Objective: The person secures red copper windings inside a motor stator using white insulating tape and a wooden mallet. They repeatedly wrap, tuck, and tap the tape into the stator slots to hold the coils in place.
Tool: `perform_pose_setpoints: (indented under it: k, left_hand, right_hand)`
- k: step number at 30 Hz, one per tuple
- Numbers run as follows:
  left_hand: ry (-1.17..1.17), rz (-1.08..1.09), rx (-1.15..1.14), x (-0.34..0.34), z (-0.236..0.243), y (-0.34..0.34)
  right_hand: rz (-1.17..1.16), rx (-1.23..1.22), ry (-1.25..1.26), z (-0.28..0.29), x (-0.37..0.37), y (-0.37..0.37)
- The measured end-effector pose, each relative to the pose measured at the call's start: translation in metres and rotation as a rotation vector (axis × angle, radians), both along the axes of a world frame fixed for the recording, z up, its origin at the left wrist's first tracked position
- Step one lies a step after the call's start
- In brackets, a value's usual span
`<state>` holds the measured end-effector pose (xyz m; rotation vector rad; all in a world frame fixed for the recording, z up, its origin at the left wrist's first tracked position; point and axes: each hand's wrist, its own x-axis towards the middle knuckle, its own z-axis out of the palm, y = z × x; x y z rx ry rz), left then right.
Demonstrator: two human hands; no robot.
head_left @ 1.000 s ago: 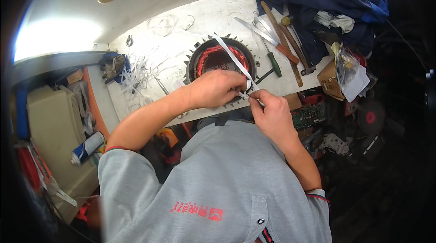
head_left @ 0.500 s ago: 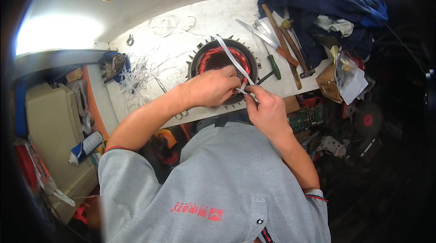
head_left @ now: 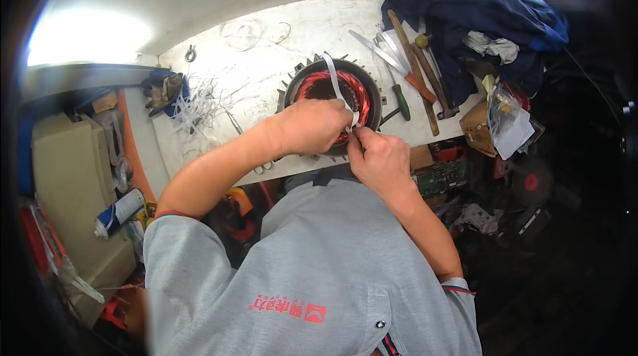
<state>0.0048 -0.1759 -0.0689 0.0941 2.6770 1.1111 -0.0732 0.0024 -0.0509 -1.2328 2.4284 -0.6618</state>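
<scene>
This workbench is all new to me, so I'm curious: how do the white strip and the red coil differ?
The white strip is flat and narrow, while the red coil is a thicker bundle curved into a ring. The strip crosses the rim of the dark housing and runs down to the left hand and right hand; the coil sits inside that housing. Both are within the work right before the person.

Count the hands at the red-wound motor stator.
2. The left hand is over the near side of the motor stator, at the white tape; the right hand is beside it, near-right, pinching that tape. No other hands show.
</scene>
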Motion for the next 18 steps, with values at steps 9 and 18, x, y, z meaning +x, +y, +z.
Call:
perform_pose_setpoints:
  k: [9, 18]
  left_hand:
    - [0.204, 0.318, 0.132, 0.021, -0.007, 0.023]
    - [0.159, 0.277, 0.245, 0.016, -0.012, 0.018]
  right_hand:
    - [-0.170, 0.093, -0.578, 0.005, -0.020, -0.007]
    - [-0.066, 0.104, -0.390, 0.006, -0.019, -0.007]
